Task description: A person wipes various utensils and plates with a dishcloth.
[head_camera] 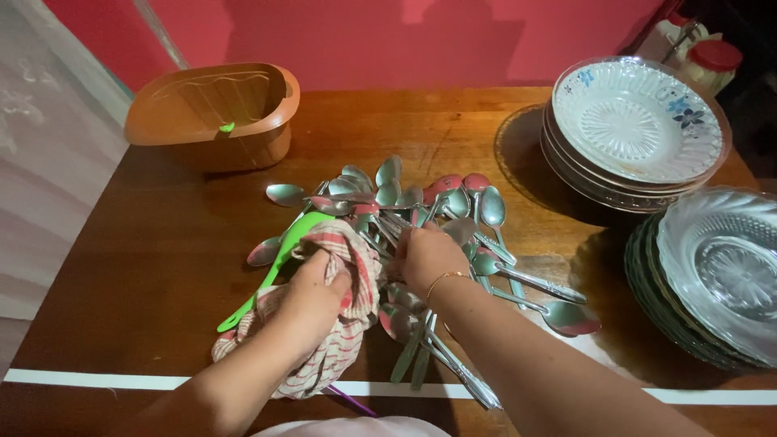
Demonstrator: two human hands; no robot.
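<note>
While left hand [312, 291] clamps striped cloth [344, 324] beside green spatula [275, 263], right hand [425, 255] fingers curl into spoon pile [421, 218], mid-table. Open room left; plate stacks [639, 133] crowd right edge; orange container [214, 113] at back. Wooden table [162, 243], pink wall [388, 36].

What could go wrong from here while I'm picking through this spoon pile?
The right hand digs into the tangled metal spoons, so pulling one may drag others off the wooden table. Handles near the front edge could slip off. The striped cloth in the left hand might snag the green spoon.
</note>
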